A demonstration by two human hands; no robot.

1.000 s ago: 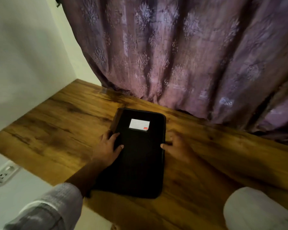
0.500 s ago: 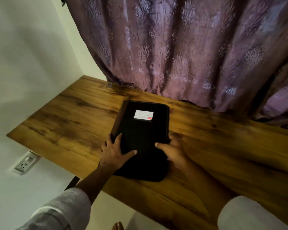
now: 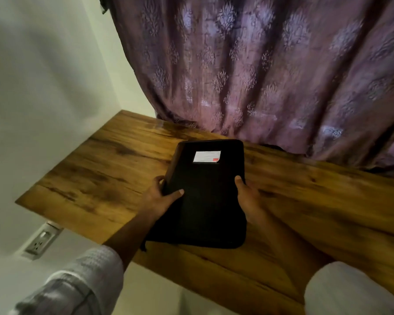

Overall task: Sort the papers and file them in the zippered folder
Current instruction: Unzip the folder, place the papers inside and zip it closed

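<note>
A black zippered folder (image 3: 205, 196) with a white label (image 3: 207, 156) near its far end lies closed over the wooden table (image 3: 100, 169), its near end raised a little. My left hand (image 3: 160, 196) grips its left edge, thumb lying on the cover. My right hand (image 3: 248, 196) grips the right edge, thumb on top and fingers under the side. No loose papers are in view.
A purple patterned curtain (image 3: 259, 71) hangs along the table's far edge. A pale wall (image 3: 32, 87) stands at the left, with a power socket (image 3: 40, 241) below the table's left corner. The table's near edge runs diagonally under my forearms.
Both hands went from resting flat beside the folder to gripping its two sides. The folder's near end has come up and towards me. The camera has also shifted.
</note>
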